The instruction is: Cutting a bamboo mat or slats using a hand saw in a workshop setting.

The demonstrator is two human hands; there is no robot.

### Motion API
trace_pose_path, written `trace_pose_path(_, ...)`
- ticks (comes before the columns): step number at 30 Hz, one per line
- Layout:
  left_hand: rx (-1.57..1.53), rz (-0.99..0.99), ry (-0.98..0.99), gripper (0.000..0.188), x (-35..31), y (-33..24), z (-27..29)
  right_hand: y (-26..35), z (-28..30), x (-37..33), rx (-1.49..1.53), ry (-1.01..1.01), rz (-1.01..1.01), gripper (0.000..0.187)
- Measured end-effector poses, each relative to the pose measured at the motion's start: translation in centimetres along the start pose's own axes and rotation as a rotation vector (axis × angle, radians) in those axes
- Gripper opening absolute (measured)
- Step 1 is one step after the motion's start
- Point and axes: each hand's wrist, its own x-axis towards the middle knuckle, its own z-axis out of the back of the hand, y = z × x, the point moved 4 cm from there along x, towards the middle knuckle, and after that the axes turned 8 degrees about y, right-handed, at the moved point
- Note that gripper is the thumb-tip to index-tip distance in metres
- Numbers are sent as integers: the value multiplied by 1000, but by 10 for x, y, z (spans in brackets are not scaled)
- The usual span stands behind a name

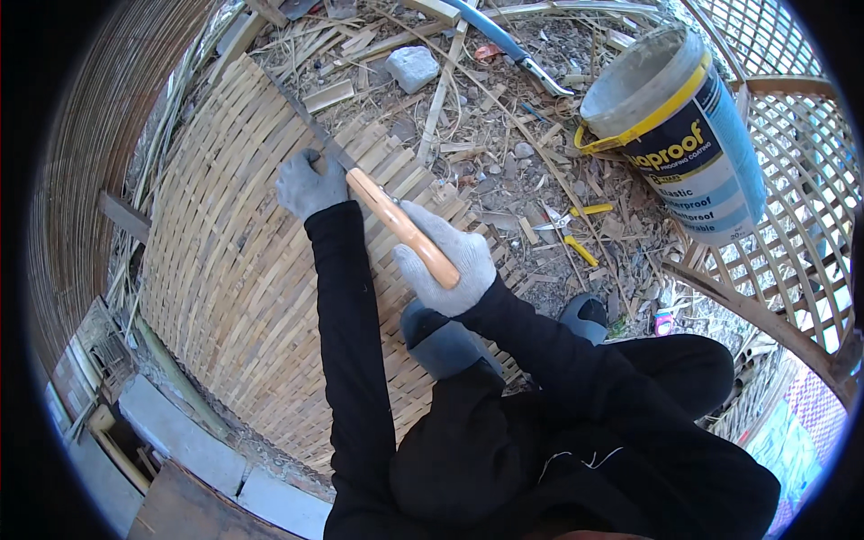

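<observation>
A large woven bamboo mat (225,261) lies on the ground before me, its strip ends ragged along the right edge. Gloved in pale grey, my left hand (310,184) presses on the mat near that edge with curled fingers, closed on the bamboo strips. My right hand (450,256), gloved too, is wrapped round the wooden handle of a saw (387,211). Its narrow dark blade points away to the upper left along the mat's edge, passing close beside my left fingers. The blade's teeth are too small to make out.
A tilted plastic bucket (738,171) leans by a lattice panel (792,153) at right. Yellow-handled snips (576,234), a blue-handled cutting tool (504,40) and a stone (412,69) lie among bamboo scraps. Grey blocks (184,436) line the lower left. My shoes (450,346) are beside the mat.
</observation>
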Motion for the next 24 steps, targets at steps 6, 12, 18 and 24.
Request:
trace_pose_path(6, 28, 26, -35, 38, 1, 3, 3, 19, 32, -78, -8, 93, -115, 57)
trace_pose_path(12, 28, 12, -27, 38, 4, -1, 1, 13, 39, -92, -5, 127, -137, 60)
trace_pose_path(18, 29, -21, -2, 36, -1, 0, -6, -4, 1, 6, 29, -33, -22, 47)
trace_pose_path(24, 26, -1, -17, 31, -1, -3, -9, 10, 14, 23, 311, -121, -120, 47)
